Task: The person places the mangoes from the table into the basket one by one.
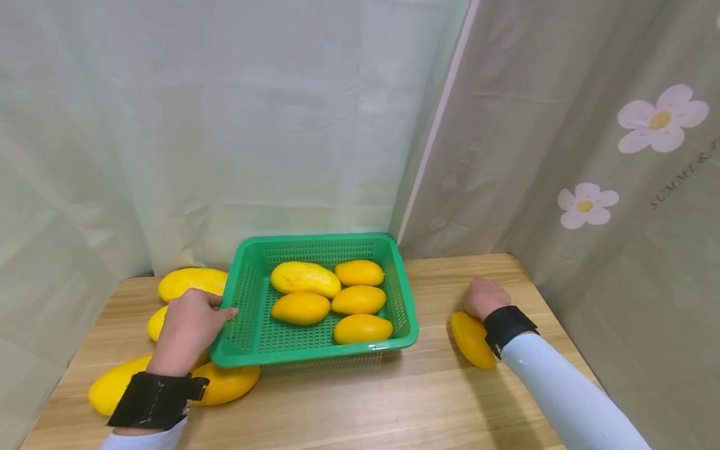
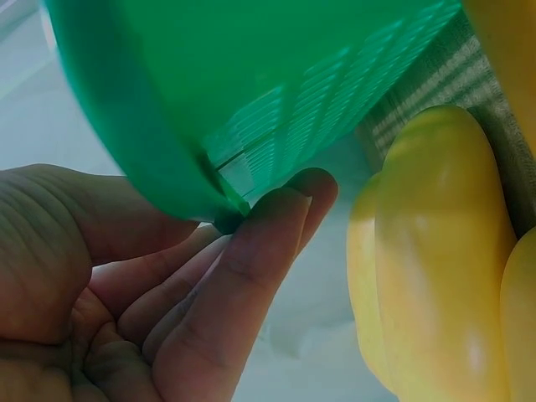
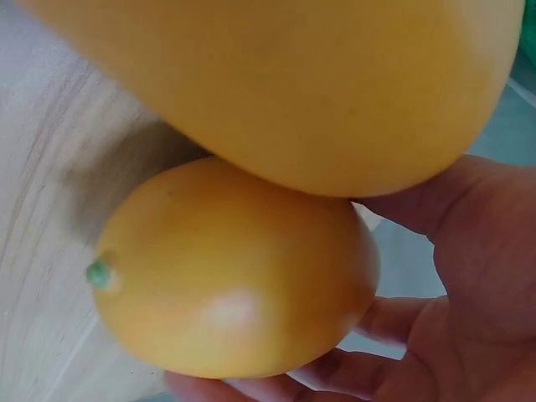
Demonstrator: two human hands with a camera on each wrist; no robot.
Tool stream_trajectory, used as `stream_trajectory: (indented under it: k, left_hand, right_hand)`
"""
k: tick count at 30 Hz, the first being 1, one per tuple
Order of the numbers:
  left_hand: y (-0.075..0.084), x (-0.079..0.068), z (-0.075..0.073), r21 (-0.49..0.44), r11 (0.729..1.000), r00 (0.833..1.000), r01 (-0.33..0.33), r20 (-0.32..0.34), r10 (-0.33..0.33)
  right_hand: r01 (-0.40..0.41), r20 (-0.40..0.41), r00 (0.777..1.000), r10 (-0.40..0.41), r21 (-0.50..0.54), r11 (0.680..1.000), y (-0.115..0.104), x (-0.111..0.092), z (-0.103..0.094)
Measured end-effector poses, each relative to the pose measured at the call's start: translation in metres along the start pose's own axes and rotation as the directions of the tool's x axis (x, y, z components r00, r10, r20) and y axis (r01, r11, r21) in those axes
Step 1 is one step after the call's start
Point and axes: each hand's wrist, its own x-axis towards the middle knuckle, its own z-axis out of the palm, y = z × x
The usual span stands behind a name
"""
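In the head view my left hand (image 1: 191,325) grips the left rim of a green perforated basket (image 1: 315,358). The left wrist view shows thumb and fingers on either side of the rim (image 2: 180,180). Inside the basket lie several mangoes (image 1: 360,329) and a larger, paler yellow fruit (image 1: 305,279). On the right, my right hand (image 1: 487,299) is down at the table. Its fingers curl round a mango (image 3: 239,272) with a green stem end, mostly hidden from the head view. Another mango (image 1: 471,340) lies right against it, close to the wrist.
Several yellow fruits lie left of the basket, among them a long one (image 1: 192,283) at the back and a mango (image 1: 227,382) in front. The wooden table (image 1: 337,412) ends at pale curtains (image 1: 281,125) behind and at the right.
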Motion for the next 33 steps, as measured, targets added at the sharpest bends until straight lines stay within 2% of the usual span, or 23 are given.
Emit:
stream_trajectory:
  k: [8,12,16,20,26,30,33]
  left_hand:
    - [-0.001,0.001,0.0,0.005,1.0,1.0,-0.007,-0.003,0.007]
    - [-0.002,0.002,0.001,0.004,1.0,1.0,-0.007,-0.005,0.007]
    - [-0.002,0.002,0.001,0.005,1.0,1.0,-0.011,-0.011,0.011]
    - [-0.002,0.002,0.001,0.008,1.0,1.0,-0.01,-0.013,0.01]
    - [-0.002,0.002,0.001,0.018,1.0,1.0,-0.019,-0.013,0.019]
    - [-0.001,0.002,0.001,0.034,0.999,0.999,-0.037,-0.029,0.038]
    - [0.0,0.003,0.001,0.039,0.998,0.998,-0.046,-0.032,0.047]
  right_hand:
    - [0.08,-0.101,0.991,-0.084,-0.044,0.996,-0.007,0.005,-0.001]
    - [0.123,-0.162,0.978,-0.13,-0.051,0.991,-0.016,0.005,-0.005]
    - [0.172,-0.231,0.956,-0.182,-0.063,0.983,-0.03,0.0,-0.012]
    - [0.231,-0.304,0.92,-0.248,-0.091,0.969,-0.047,-0.011,-0.018]
    - [0.313,-0.412,0.847,-0.337,-0.128,0.941,-0.074,-0.029,-0.026]
    - [0.333,-0.468,0.805,-0.366,-0.155,0.93,-0.091,-0.038,-0.032]
    - [0.339,-0.495,0.782,-0.379,-0.173,0.925,-0.103,-0.044,-0.036]
